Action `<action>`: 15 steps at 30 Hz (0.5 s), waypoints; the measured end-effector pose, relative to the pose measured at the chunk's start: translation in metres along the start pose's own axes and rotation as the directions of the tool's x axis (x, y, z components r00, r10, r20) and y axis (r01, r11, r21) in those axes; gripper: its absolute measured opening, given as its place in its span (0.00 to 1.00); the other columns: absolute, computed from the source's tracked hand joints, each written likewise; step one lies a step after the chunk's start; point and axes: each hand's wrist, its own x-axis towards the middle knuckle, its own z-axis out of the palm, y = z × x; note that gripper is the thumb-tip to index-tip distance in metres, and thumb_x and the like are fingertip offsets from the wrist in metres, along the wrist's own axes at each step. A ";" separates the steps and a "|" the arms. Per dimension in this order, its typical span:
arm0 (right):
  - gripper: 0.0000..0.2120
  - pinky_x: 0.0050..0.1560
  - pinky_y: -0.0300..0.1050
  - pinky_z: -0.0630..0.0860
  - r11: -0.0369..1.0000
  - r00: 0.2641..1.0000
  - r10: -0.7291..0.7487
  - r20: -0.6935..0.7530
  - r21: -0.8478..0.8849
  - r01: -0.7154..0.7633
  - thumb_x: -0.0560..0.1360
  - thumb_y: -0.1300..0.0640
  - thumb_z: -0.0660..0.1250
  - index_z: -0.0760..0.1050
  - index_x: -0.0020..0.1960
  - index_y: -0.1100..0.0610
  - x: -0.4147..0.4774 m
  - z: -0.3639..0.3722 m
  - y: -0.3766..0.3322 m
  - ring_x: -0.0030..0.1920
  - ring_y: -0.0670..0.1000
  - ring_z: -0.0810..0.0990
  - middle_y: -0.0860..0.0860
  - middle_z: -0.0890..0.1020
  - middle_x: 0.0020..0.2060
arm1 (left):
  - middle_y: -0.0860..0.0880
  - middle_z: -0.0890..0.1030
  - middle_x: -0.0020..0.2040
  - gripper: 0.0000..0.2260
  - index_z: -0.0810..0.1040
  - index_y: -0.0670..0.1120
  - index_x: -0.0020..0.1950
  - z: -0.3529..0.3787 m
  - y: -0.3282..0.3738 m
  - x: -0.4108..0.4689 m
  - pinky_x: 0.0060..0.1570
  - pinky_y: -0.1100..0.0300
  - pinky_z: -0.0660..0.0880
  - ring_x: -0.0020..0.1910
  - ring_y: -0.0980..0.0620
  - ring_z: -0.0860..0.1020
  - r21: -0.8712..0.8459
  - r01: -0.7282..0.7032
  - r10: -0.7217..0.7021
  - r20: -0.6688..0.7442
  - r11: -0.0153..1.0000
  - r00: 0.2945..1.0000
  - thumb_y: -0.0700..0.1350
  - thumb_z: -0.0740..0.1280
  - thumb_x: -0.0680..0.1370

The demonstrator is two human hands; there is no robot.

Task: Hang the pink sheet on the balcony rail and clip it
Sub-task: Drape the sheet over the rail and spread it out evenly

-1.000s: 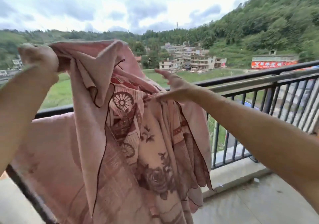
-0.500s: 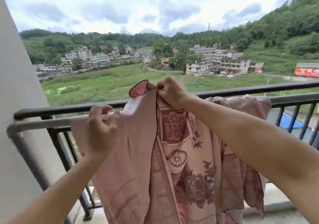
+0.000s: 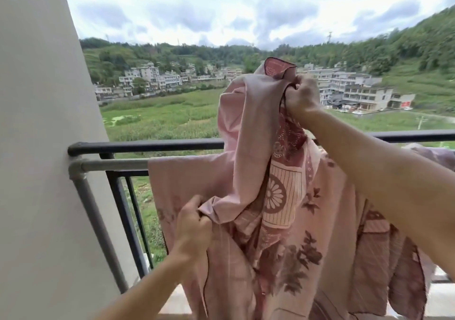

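Note:
The pink sheet, printed with dark red flowers and patterns, drapes over the grey inner bar of the balcony rail and hangs down inside. My right hand grips one corner of it and holds that corner high above the rail. My left hand is closed on a bunched fold of the sheet lower down, below rail height. A stretch of sheet runs between both hands. No clip is visible.
A white wall stands close on the left, where the black top rail and grey bar end. Black upright bars run below. More sheet lies over the rail at far right. Beyond are fields, buildings and hills.
My right hand has lifted its sheet corner from rail height to well above it. My left hand has dropped from the rail to a lower fold. The view has shifted left toward the wall.

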 end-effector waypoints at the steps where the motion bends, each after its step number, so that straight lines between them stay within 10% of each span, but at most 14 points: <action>1: 0.15 0.48 0.52 0.79 0.996 0.998 -0.040 0.045 -0.079 0.044 0.71 0.55 0.59 0.80 0.53 0.52 -0.005 -0.005 0.008 0.47 0.58 0.81 0.53 0.84 0.47 | 0.50 0.77 0.34 0.08 0.76 0.42 0.40 -0.021 0.019 0.016 0.33 0.60 0.70 0.34 0.53 0.73 -0.010 -0.085 0.084 -0.102 0.996 0.991 0.32 0.61 0.73; 4: 0.15 0.44 0.45 0.78 0.985 0.942 -0.108 0.319 -0.095 0.145 0.75 0.57 0.64 0.76 0.61 0.49 -0.028 -0.009 0.016 0.46 0.53 0.80 0.52 0.82 0.52 | 0.47 0.75 0.37 0.07 0.74 0.42 0.42 -0.077 0.083 0.083 0.31 0.69 0.68 0.36 0.51 0.72 0.057 -0.283 0.283 -0.369 0.958 0.885 0.34 0.59 0.77; 7: 0.29 0.55 0.50 0.78 0.983 0.705 -0.144 0.695 0.021 0.180 0.72 0.42 0.69 0.67 0.71 0.48 -0.066 -0.011 0.000 0.56 0.51 0.79 0.53 0.78 0.61 | 0.39 0.80 0.48 0.12 0.79 0.38 0.49 -0.116 0.132 0.156 0.42 0.58 0.71 0.48 0.45 0.78 0.168 -0.324 0.361 -0.554 0.931 0.750 0.41 0.58 0.75; 10: 0.28 0.54 0.46 0.75 0.861 0.571 -0.205 0.795 -0.132 0.492 0.68 0.36 0.69 0.69 0.65 0.42 -0.099 0.002 -0.013 0.55 0.48 0.78 0.46 0.78 0.60 | 0.50 0.73 0.35 0.08 0.66 0.47 0.34 -0.124 0.164 0.192 0.43 0.52 0.67 0.38 0.50 0.73 0.212 -0.293 0.360 -0.615 0.932 0.701 0.41 0.55 0.74; 12: 0.09 0.42 0.46 0.76 0.749 0.644 -0.274 0.714 -0.261 0.608 0.70 0.41 0.68 0.75 0.42 0.46 -0.111 0.018 -0.014 0.44 0.53 0.80 0.49 0.82 0.44 | 0.52 0.67 0.32 0.10 0.62 0.48 0.32 -0.114 0.171 0.203 0.39 0.55 0.63 0.36 0.51 0.68 0.266 -0.273 0.379 -0.557 0.924 0.739 0.42 0.55 0.74; 15: 0.12 0.33 0.46 0.72 0.942 0.880 -0.220 0.420 -0.142 0.304 0.71 0.58 0.65 0.73 0.30 0.53 -0.092 0.029 -0.010 0.37 0.55 0.79 0.51 0.79 0.31 | 0.38 0.80 0.45 0.17 0.78 0.38 0.46 -0.097 0.140 0.202 0.41 0.53 0.72 0.48 0.43 0.79 0.279 -0.257 0.345 -0.336 0.925 0.876 0.51 0.59 0.72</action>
